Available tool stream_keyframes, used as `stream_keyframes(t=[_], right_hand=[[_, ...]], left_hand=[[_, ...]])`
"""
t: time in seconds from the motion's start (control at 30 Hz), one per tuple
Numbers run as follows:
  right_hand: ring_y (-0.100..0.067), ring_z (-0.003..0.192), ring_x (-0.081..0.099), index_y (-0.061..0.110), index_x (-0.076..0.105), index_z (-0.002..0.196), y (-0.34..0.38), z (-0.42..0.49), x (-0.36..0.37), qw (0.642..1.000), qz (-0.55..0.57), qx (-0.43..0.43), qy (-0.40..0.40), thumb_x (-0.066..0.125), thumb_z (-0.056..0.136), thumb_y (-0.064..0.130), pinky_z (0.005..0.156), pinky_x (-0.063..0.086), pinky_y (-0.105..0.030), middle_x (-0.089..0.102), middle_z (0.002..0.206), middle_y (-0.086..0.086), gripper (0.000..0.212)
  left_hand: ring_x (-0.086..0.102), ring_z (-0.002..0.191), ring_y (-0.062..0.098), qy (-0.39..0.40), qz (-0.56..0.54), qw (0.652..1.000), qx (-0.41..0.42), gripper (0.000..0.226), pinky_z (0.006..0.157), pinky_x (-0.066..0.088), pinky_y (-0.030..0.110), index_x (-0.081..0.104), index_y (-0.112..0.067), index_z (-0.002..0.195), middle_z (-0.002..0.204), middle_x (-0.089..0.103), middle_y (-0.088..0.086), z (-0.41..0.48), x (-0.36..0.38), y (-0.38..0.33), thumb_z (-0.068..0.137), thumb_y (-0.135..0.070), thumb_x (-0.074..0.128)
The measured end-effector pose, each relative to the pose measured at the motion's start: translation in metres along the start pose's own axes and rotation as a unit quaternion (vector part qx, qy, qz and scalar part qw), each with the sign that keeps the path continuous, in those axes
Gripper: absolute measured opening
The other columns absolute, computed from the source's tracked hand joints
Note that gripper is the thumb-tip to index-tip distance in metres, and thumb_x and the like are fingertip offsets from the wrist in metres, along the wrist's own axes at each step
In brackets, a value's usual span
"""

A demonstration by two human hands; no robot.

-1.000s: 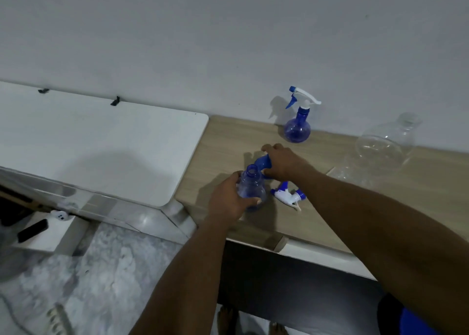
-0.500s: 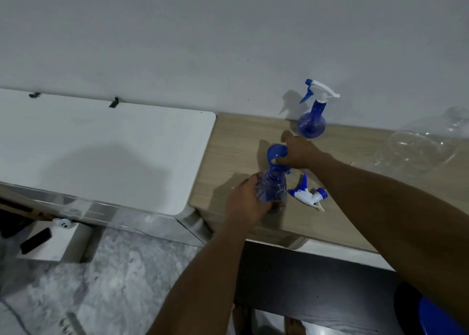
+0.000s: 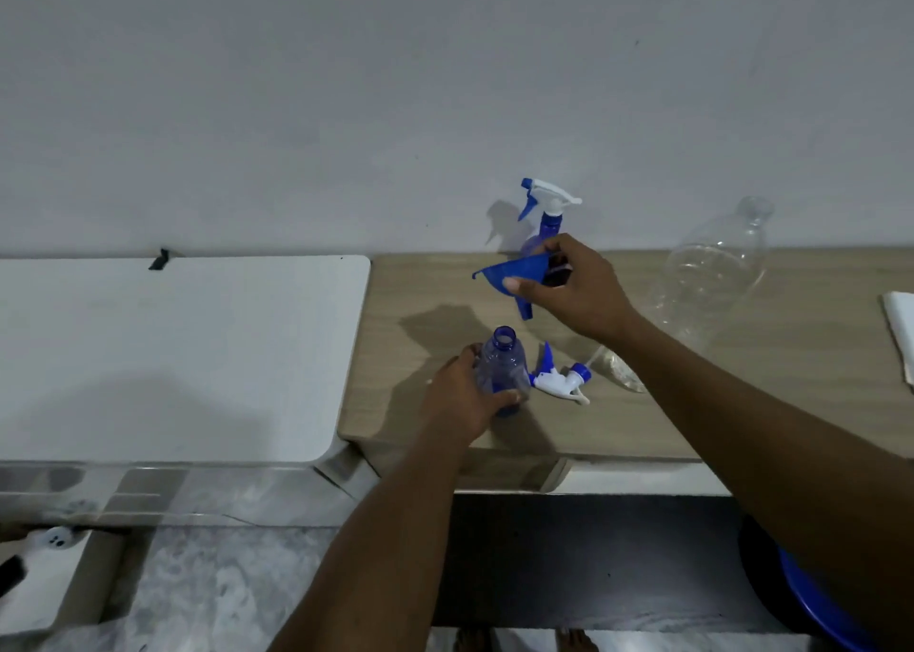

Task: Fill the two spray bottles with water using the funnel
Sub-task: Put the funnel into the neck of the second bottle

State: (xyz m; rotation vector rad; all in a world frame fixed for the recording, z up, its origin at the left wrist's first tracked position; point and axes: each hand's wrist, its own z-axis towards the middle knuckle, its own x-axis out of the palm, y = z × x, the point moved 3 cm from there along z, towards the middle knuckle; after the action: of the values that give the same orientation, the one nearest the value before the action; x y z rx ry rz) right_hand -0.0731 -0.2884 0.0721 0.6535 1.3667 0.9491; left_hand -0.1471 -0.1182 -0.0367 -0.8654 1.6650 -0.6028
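Note:
My left hand (image 3: pixel 457 394) grips an open blue spray bottle (image 3: pixel 502 364) standing upright on the wooden table (image 3: pixel 742 404); its neck has no cap. My right hand (image 3: pixel 578 288) holds a blue funnel (image 3: pixel 514 273) in the air above and behind that bottle, tilted with its spout pointing down. The removed white and blue spray head (image 3: pixel 559 379) lies on the table just right of the open bottle. A second blue spray bottle (image 3: pixel 546 211) with its trigger head on stands by the wall, partly hidden behind the funnel and my right hand.
A large clear plastic bottle (image 3: pixel 707 275) lies on its side on the table to the right. A white cloth (image 3: pixel 900 330) sits at the right edge. A white surface (image 3: pixel 173 350) adjoins the table on the left. A blue stool (image 3: pixel 811 607) is at lower right.
My right hand has lifted the funnel from the bottle's neck up and to the right, now tilted in the air. My left hand stays on the open bottle.

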Motion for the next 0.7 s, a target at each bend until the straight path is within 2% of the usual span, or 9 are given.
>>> stream_keyframes(t=[0.13,0.27,0.43,0.53,0.6,0.7], right_hand=[[-0.007,0.090,0.070,0.019,0.060,0.104,0.005,-0.028,0.002,0.999,0.039,-0.025,-0.018,0.088,0.072,0.036,0.079,0.058,-0.021,0.068,0.103,0.008,0.046],[-0.007,0.099,0.066,0.021,0.061,0.105,0.003,-0.037,0.006,0.998,0.036,-0.045,-0.030,0.091,0.067,0.036,0.084,0.056,-0.021,0.065,0.107,0.015,0.050],[0.001,0.099,0.063,0.023,0.061,0.108,-0.005,-0.038,0.010,0.999,0.006,-0.053,-0.008,0.093,0.064,0.034,0.083,0.053,-0.016,0.063,0.110,0.013,0.056],[-0.001,0.100,0.062,0.027,0.058,0.108,-0.013,-0.042,0.010,0.998,-0.006,-0.054,0.010,0.093,0.065,0.030,0.084,0.053,-0.020,0.064,0.113,0.010,0.055],[-0.004,0.102,0.062,0.028,0.057,0.110,-0.017,-0.044,0.009,0.998,-0.016,-0.062,0.015,0.092,0.066,0.028,0.087,0.054,-0.026,0.063,0.115,0.011,0.056],[-0.008,0.106,0.061,0.028,0.052,0.122,-0.019,-0.045,0.007,0.997,-0.036,-0.069,0.029,0.092,0.066,0.029,0.091,0.055,-0.032,0.061,0.124,0.009,0.069]], left_hand=[[0.060,0.113,0.016,0.008,0.004,1.000,-0.003,0.082,0.100,0.050,0.040,0.049,-0.029,0.134,0.126,0.060,-0.010,0.004,0.002,-0.006,0.065,-0.049,0.088],[0.061,0.111,0.018,0.016,-0.001,1.000,-0.013,0.083,0.098,0.051,0.038,0.049,-0.029,0.135,0.124,0.063,-0.006,0.008,0.004,-0.010,0.064,-0.043,0.090],[0.064,0.101,0.019,0.034,-0.003,0.999,-0.015,0.065,0.096,0.053,0.042,0.053,-0.027,0.127,0.112,0.066,-0.003,0.012,0.007,-0.010,0.071,-0.035,0.086],[0.066,0.097,0.018,0.032,-0.018,0.999,-0.013,0.069,0.091,0.056,0.044,0.055,-0.030,0.123,0.109,0.067,-0.005,0.015,0.008,-0.008,0.063,-0.039,0.086],[0.065,0.098,0.015,0.023,-0.011,1.000,-0.002,0.069,0.092,0.055,0.041,0.055,-0.029,0.127,0.111,0.067,-0.008,0.015,0.006,-0.011,0.066,-0.037,0.088],[0.063,0.102,0.014,-0.003,0.004,1.000,0.019,0.072,0.092,0.053,0.034,0.056,-0.025,0.132,0.111,0.064,-0.010,0.014,0.004,-0.015,0.069,-0.037,0.088]])
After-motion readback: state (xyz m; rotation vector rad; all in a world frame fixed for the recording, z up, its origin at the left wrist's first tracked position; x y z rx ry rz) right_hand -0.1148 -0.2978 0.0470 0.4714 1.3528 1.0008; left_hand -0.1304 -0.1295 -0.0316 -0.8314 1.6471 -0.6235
